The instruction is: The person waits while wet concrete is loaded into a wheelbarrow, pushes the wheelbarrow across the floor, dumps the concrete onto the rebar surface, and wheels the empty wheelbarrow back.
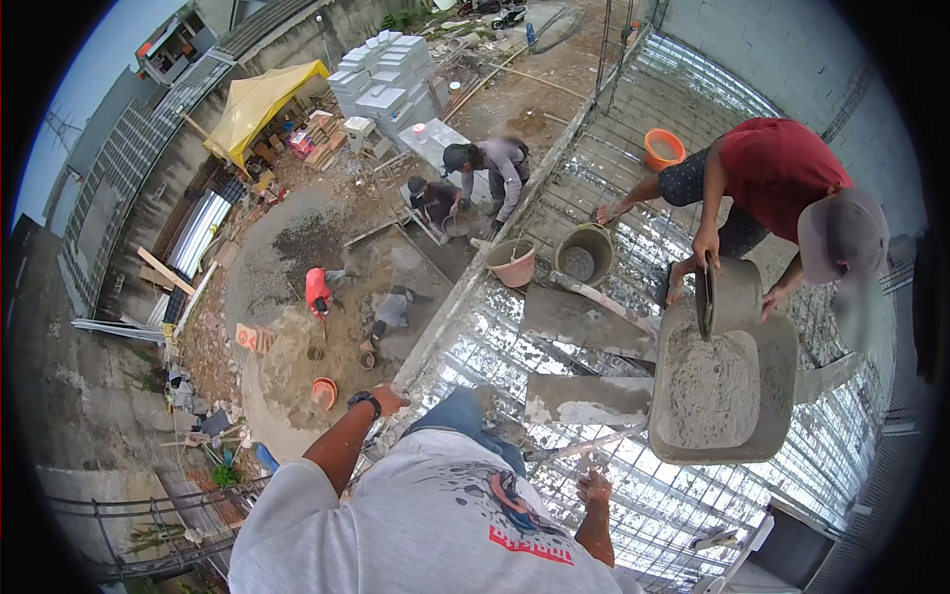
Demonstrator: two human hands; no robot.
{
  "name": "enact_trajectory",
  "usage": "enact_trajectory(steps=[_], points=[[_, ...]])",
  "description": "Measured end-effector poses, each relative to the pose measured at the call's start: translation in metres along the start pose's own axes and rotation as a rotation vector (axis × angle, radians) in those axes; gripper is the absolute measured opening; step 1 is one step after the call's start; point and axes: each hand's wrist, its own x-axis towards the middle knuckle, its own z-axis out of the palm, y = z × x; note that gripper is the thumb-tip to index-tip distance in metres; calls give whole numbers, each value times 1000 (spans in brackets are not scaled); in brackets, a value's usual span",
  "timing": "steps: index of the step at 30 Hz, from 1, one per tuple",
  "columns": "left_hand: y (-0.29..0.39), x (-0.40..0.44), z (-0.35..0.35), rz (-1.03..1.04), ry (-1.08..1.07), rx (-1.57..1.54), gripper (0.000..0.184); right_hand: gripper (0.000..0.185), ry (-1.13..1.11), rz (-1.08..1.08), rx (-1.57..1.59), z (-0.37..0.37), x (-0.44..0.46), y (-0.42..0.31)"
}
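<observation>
My left hand (392,399), with a dark band at the wrist, is out over the slab's edge. Its fingers are too small to make out. My right hand (594,487) is low on the right, fingers loosely bent and apart, with nothing seen in it. Just above it runs a wheelbarrow handle (586,446); no contact shows. The wheelbarrow (775,421) holds wet grey concrete (708,386). A co-worker in a red shirt (767,163) tips a bucket (737,295) over it with both hands.
Rebar mesh over shiny decking (475,361) surrounds me, with boards (586,398) laid across. A grey bucket (584,255), a pinkish bucket (512,263) and an orange bucket (664,148) stand ahead. Beyond the slab edge (445,315), several people work lower down beside a sand heap (282,371).
</observation>
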Motion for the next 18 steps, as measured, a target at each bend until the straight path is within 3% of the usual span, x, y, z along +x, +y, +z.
enact_trajectory(steps=[3, 5, 7, 9, 11, 14, 16, 18], points=[[-16, 24, 9, 56, 63, 140, 65, 47, -16, 19, 2, 2, -2, 12], [-4, 22, 5, -111, 100, 41, 67, 49, -22, 53, -21, 5, 3, 19], [-31, 55, 20, 78, 104, 143, 69, 53, -36, 97, -65, 6, 7, 24], [-30, 54, 17, 97, 81, 113, 70, 54, -43, 97, -151, 12, -2, 11], [24, 1, -20, -52, 21, -45, 71, 54, -17, 98, -145, 17, 1, -1], [0, 37, -9, -120, -85, 45, 71, 50, -9, 12, -114, 21, -3, -18], [-71, 111, 38, 24, -3, 108, 69, 46, 18, -2, -110, 35, -2, -45], [-82, 128, 28, 46, -7, 155, 69, 41, 71, 44, -141, 53, 3, -67]])
